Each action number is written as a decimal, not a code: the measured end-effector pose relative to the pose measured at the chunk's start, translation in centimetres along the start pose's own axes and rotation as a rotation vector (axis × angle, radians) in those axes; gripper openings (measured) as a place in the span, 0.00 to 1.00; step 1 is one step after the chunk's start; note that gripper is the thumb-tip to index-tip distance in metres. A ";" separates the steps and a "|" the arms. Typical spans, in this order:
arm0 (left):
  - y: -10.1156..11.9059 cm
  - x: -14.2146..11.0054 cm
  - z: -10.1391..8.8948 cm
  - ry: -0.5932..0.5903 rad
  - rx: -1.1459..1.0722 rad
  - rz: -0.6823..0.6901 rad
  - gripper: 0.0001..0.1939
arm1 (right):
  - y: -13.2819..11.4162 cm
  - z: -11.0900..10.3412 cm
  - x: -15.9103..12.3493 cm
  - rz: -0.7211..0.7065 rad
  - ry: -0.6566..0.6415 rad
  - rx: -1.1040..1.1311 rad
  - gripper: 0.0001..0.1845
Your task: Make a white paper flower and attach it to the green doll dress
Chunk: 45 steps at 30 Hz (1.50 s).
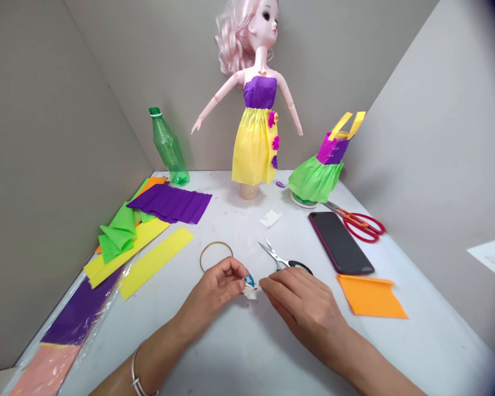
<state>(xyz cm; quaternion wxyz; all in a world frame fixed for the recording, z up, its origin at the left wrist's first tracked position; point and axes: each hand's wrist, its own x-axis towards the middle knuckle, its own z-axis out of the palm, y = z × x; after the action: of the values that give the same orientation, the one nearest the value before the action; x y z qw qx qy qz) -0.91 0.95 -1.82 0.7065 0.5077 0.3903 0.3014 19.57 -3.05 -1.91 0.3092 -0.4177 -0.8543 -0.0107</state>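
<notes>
Directions are taken from the hands, at the middle of the white tabletop (247, 357). The left hand (216, 289), with a silver bangle (133, 369) on its wrist, pinches a small blue-and-white crumpled piece (251, 293) between thumb and fingers; the right hand (303, 302) has its fingertips at that piece's 3 o'clock edge, and I cannot tell whether they grip it. Crowding close, a thin gold-coloured ring (215, 243) lies at 10 o'clock, its near side hidden by the left hand, and small silver scissors with black handles (279, 258) lie spread at 2 o'clock, their handles partly behind the right hand. Farther toward 2 o'clock are a dark-screened phone (341, 243) and larger red-handled scissors (361, 221), with a folded orange sheet (371, 297) at 3. A pink-haired doll in a purple bodice and yellow skirt (256, 129) stands at 12, a green-skirted miniature dress (315, 179) at 1, and a transparent green bottle (169, 148) at 11. A pleated purple sheet (173, 203) occupies 10 o'clock, a flat yellow strip (157, 263) 9 to 10, and a clear plastic packet of coloured sheets (78, 311) 8 to 9.
</notes>
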 end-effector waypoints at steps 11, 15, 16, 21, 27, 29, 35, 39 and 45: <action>-0.4 -0.1 0.3 -0.003 0.151 0.052 0.07 | -0.9 -0.4 0.9 0.402 -0.112 0.550 0.06; -0.6 -0.1 0.5 -0.029 0.154 0.072 0.06 | -1.4 -0.6 1.2 0.608 -0.176 0.649 0.05; -0.7 -0.1 0.6 -0.037 0.151 0.075 0.06 | -1.5 -0.5 1.3 0.636 -0.179 0.662 0.05; -0.6 -0.2 0.7 -0.057 0.173 0.049 0.06 | -1.5 -0.4 1.4 0.678 -0.165 0.690 0.06; -0.7 -0.3 0.7 -0.078 0.170 0.028 0.07 | -1.4 -0.4 1.2 0.680 -0.162 0.698 0.08; -0.8 -0.3 0.6 -0.083 0.153 0.037 0.07 | -1.4 -0.4 1.1 0.683 -0.164 0.693 0.07; -0.5 -0.3 0.8 -0.086 0.146 0.058 0.10 | -1.5 -0.1 1.0 0.651 -0.143 0.619 0.06; -0.4 -0.4 1.1 -0.063 0.181 0.044 0.10 | -1.6 0.0 1.0 0.596 -0.108 0.571 0.07; -0.8 -0.4 1.4 -0.050 0.145 0.037 0.11 | -1.6 0.1 0.9 0.559 -0.079 0.552 0.07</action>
<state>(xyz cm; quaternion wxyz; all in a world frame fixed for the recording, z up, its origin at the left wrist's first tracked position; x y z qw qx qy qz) 0.08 -0.26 -2.22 0.6718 0.5720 0.3836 0.2727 17.91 -3.44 -1.13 0.3677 -0.5356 -0.6896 0.3201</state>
